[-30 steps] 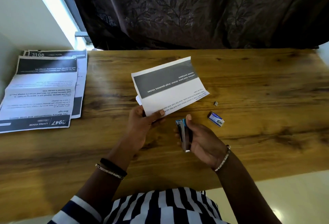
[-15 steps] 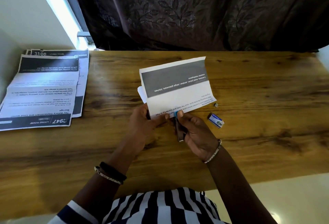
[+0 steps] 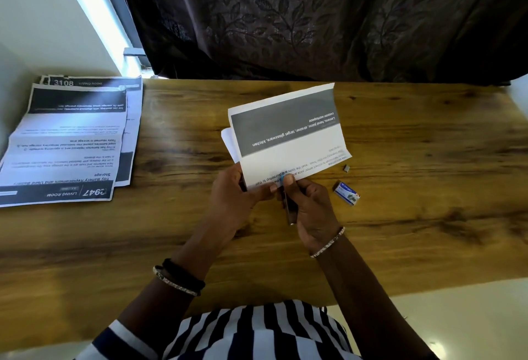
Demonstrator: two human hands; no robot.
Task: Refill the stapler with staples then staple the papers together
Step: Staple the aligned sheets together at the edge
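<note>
From the head view, the stapling step is under way: the left hand is pinching the near edge of the folded papers, fingers closed on them and holding them up off the table, while the right hand is wrapping closed around the stapler, thumb pressing on its blue tip right at that same near edge. The stapler's far end is sitting at the paper's edge, roughly mid-scene, just near of the printed text; whether the edge is fully inside the mouth, I cannot tell, since the thumb is covering it. Judging by this, the refill looks finished and the squeeze is what is coming: the next move is calling for the sheets to be kept flush and the right hand to be pressing down firmly and squarely. Counting now: one stapler, one held bundle with at least two sheets, a second white corner peeking out on its left. One staple box is lying just right of the right hand, and one small dark bit, perhaps a staple strip, is sitting a little farther off. At far left, a separate stack is resting on the table, showing at least two printed sheets overlapping.
</note>
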